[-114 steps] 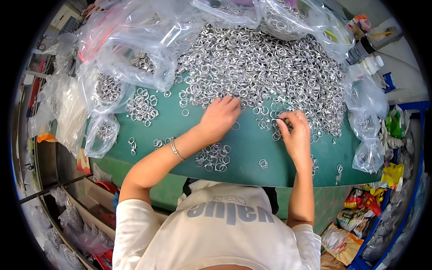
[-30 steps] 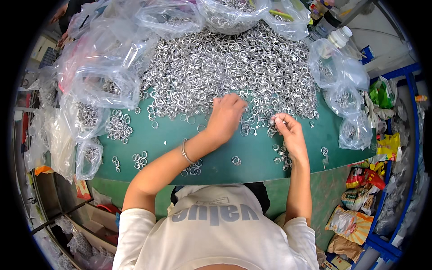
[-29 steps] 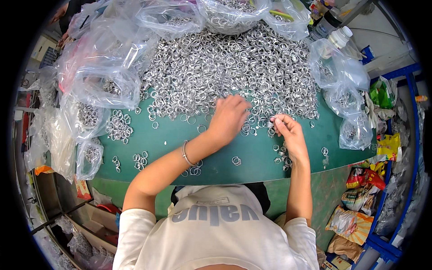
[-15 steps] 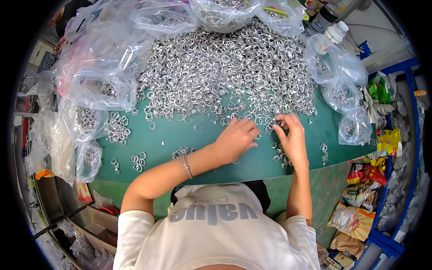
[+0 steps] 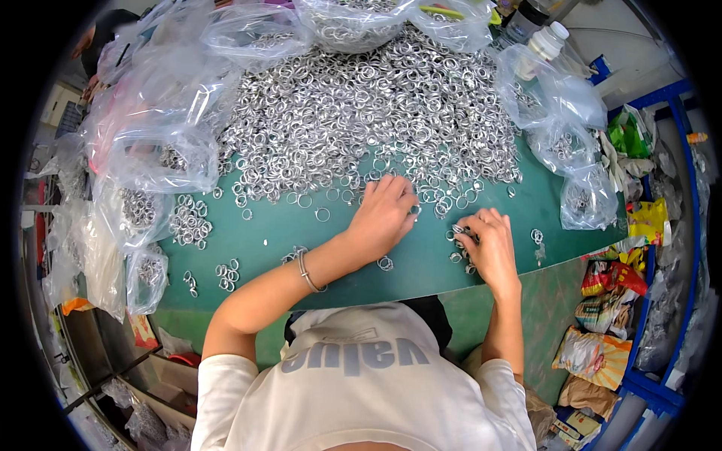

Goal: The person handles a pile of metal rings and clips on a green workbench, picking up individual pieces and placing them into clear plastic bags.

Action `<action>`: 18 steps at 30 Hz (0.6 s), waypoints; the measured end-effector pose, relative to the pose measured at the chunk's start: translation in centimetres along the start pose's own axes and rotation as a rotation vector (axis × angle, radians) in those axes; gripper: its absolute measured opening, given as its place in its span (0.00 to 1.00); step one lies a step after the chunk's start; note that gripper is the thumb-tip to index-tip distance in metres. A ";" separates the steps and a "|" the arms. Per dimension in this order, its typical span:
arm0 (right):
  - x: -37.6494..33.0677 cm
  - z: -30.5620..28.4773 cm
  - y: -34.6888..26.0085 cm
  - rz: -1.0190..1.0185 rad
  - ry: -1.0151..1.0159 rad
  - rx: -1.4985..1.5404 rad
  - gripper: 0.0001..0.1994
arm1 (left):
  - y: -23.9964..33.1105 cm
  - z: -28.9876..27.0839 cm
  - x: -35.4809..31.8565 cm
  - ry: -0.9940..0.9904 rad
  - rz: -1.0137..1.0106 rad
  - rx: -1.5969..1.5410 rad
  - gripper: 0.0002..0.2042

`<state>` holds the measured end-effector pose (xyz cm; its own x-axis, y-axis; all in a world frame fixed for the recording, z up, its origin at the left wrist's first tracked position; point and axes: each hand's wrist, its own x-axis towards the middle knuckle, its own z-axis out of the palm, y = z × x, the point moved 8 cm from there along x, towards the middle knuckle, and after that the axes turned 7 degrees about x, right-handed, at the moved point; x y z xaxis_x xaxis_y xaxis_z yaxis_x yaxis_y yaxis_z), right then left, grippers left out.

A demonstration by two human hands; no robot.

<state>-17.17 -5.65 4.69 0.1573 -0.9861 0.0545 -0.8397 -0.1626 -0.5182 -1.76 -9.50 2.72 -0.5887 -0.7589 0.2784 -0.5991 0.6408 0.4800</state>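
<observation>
A big heap of silver-coloured metal rings [image 5: 301,128] covers the far half of the green tabletop [image 5: 338,282]. At the heap's near edge my left hand [image 5: 383,214] has its fingers bent down, with a ring [image 5: 415,211] at the fingertips. My right hand [image 5: 490,246] is closed over a small group of rings [image 5: 456,257] near the table's front edge. Its fingertips meet low over these rings, and what they hold is hidden. A few rings [image 5: 385,263] lie just below my left hand. More rings [image 5: 293,255] show partly behind my left forearm.
Clear plastic bags of rings [image 5: 162,161] line the left side, with others [image 5: 587,203] at the right. Small ring groups [image 5: 191,222] lie at left. A white bottle [image 5: 547,41] stands far right. Beside the table is a blue shelf frame [image 5: 681,135] with packets.
My right hand has moved from the heap's edge down to the small ring group, its fingers closing together. My left hand has shifted slightly up and left. The whole view has shifted a little.
</observation>
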 end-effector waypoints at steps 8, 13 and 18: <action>-1.2 -1.5 2.7 0.113 -0.016 0.189 0.09 | 4.8 5.2 0.7 -0.139 0.053 -0.167 0.11; -2.5 -2.2 5.1 0.169 0.142 0.270 0.08 | 5.5 6.2 0.3 -0.189 -0.001 -0.256 0.14; -3.1 -0.3 6.7 0.331 0.167 0.938 0.13 | 4.6 4.2 0.2 -0.033 0.053 -0.257 0.14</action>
<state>-23.39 -3.65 1.31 -0.1446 -0.9807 -0.1319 -0.0690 0.1430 -0.9873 -6.93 -6.19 1.53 -0.6354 -0.7182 0.2836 -0.4122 0.6260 0.6620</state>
